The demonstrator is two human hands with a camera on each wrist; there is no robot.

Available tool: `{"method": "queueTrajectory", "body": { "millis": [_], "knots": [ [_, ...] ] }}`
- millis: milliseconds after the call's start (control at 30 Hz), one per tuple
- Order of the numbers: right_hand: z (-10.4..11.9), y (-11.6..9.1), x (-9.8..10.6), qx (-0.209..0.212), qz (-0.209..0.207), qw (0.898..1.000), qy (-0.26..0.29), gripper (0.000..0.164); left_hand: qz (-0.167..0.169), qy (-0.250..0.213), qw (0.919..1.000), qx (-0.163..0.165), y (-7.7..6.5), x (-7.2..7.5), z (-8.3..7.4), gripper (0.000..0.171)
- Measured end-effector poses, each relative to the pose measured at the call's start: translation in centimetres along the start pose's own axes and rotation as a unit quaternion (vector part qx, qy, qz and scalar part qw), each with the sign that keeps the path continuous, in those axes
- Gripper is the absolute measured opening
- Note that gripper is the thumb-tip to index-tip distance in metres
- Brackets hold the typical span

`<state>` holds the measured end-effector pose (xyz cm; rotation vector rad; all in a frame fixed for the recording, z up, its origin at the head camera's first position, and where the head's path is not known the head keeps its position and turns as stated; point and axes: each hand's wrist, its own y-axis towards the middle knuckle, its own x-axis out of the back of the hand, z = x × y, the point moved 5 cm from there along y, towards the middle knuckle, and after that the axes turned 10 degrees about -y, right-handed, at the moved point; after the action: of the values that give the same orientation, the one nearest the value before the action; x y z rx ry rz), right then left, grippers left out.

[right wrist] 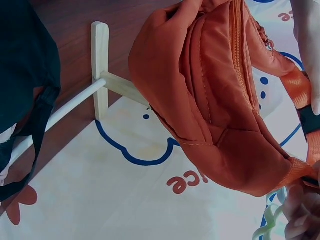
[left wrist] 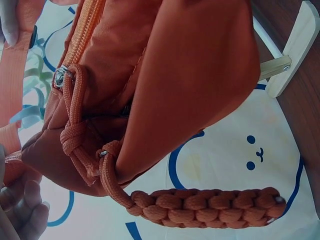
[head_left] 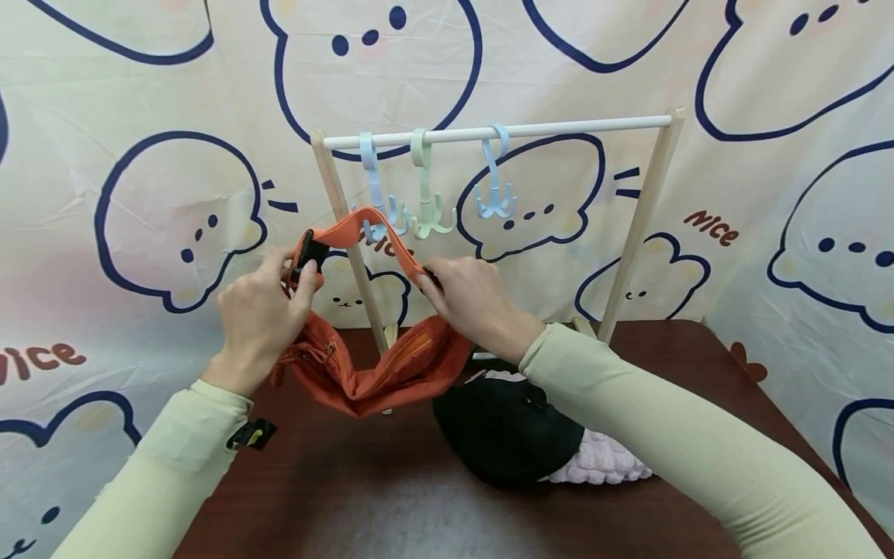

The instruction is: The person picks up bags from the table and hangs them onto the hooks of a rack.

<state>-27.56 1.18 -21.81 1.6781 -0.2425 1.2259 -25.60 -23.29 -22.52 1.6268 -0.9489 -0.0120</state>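
Observation:
Both hands hold up an orange waist bag point(head_left: 380, 380) in front of a small rack. My left hand point(head_left: 261, 310) pinches its strap beside a black buckle point(head_left: 310, 255). The strap point(head_left: 356, 225) arches up and over to my right hand point(head_left: 475, 299), which grips it near the bag's right end. In the head view the arch overlaps the left light blue hook point(head_left: 373, 182); whether they touch I cannot tell. A braided orange cord point(left wrist: 210, 207) dangles from the bag in the left wrist view. Zippers point(right wrist: 237, 45) run along the bag's front.
A white rod point(head_left: 587, 126) on wooden legs point(head_left: 639, 233) also carries a green hook point(head_left: 424, 186) and another light blue hook point(head_left: 494, 182). On the brown table point(head_left: 335, 497), a black bag point(head_left: 503, 435) lies beside a fluffy pale pink item point(head_left: 604, 458). Patterned cloth point(head_left: 174, 101) stands behind.

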Motion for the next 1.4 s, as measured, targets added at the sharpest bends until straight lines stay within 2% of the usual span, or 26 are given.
{"method": "queueTrajectory", "body": {
  "millis": [800, 1033, 1400],
  "knots": [
    [-0.2, -0.6, -1.2, -0.013, 0.025, 1.000, 0.004, 0.025, 0.011, 0.002, 0.9999, 0.000, -0.6, -0.7, 0.2, 0.030],
    [-0.2, -0.8, -1.5, -0.010, 0.021, 1.000, 0.007, 0.023, 0.012, 0.005, 0.9999, -0.003, -0.8, -1.0, 0.3, 0.029],
    [0.0, -0.9, -2.1, -0.013, 0.020, 1.000, 0.006, 0.024, 0.031, 0.013, 0.9994, 0.009, -1.5, -1.6, 0.5, 0.030]
  ]
}}
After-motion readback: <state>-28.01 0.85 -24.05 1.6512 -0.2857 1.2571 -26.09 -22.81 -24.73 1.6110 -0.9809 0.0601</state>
